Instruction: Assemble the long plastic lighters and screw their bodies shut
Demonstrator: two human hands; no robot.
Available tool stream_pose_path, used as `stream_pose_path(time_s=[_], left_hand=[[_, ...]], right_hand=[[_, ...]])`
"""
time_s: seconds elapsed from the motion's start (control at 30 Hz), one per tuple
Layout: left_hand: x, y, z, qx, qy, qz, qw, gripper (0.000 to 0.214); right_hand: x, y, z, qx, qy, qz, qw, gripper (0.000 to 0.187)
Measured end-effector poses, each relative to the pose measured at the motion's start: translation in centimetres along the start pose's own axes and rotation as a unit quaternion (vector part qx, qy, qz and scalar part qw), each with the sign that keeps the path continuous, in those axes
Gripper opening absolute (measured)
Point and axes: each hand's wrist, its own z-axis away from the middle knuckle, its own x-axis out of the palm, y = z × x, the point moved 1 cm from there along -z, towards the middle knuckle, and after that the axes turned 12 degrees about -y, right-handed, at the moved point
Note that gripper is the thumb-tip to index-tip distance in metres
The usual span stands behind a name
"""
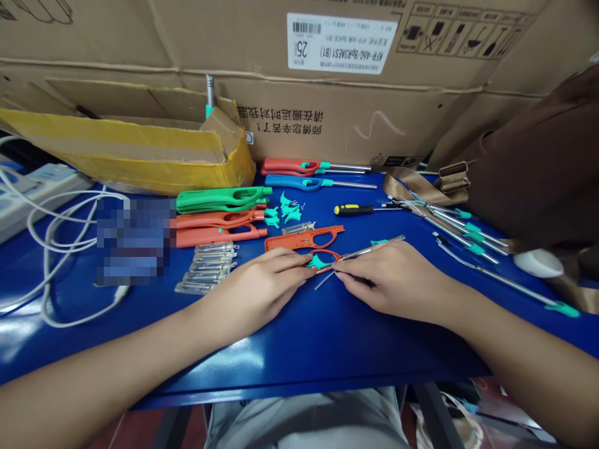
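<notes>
My left hand [266, 287] lies over an orange utility-lighter shell half [336, 254], its fingers closed on it and covering much of it. Beside those fingertips, a teal trigger [318, 261] sits in the shell's loop. My right hand [397, 280] pinches near the shell's front end, where a metal lighter nozzle [397, 239] passes partly under the fingers. A thin pale tube [324, 281] sticks out below the right fingertips. Just beyond the hands is another orange shell half [292, 241], with a clear fuel cartridge [299, 228] behind it. Loose teal triggers [291, 211] lie farther back.
Several fuel cartridges [206, 269] lie left, below green [219, 199] and orange lighter bodies [219, 234]. Finished-looking red [290, 166] and blue lighters [294, 182], a screwdriver [353, 210] and metal nozzles [472, 234] lie behind and right. Cardboard [187, 43] backs the table [290, 368].
</notes>
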Motion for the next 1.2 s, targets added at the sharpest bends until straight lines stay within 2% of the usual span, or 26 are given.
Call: stream_pose_path(time_s=[0.13,0.23,0.33,0.4,0.53,0.7,1.0,1.2], left_hand=[[-0.7,-0.1,-0.5,-0.027,0.016,0.028,0.999,0.021],[-1.4,-0.6,-1.1,-0.076,0.026,0.018,0.997,0.031],[-1.8,-1.3,-1.8,-0.120,0.012,-0.024,0.992,0.037],[-1.8,-1.7,-2.0,-0.138,-0.002,-0.042,0.990,0.036],[-1.6,-2.3,-2.0,-0.127,-0.009,-0.033,0.991,0.026],[-1.3,-3.0,-1.9,-0.135,0.007,-0.027,0.990,0.018],[-0.9,-3.3,-1.8,-0.141,0.028,-0.006,0.990,0.020],[-1.8,-2.8,-1.8,-0.146,0.067,0.018,0.987,0.021]], right_hand=[[-0.2,-0.2,-0.1,0.003,-0.007,0.016,1.000,0.023],[-0.2,-0.3,-0.2,0.008,-0.028,0.035,0.999,0.021],[0.1,-0.3,-0.4,0.011,-0.047,0.048,0.998,0.020],[0.2,-0.1,-0.5,0.005,-0.038,0.050,0.998,0.020],[0.4,0.0,-0.6,-0.003,-0.012,0.040,0.999,0.020],[0.4,-0.3,-0.7,0.007,-0.025,0.025,0.999,0.017],[0.6,-0.5,-0.6,0.007,-0.013,0.016,1.000,0.019],[1.0,-0.5,-0.7,0.014,0.010,0.003,1.000,0.015]])
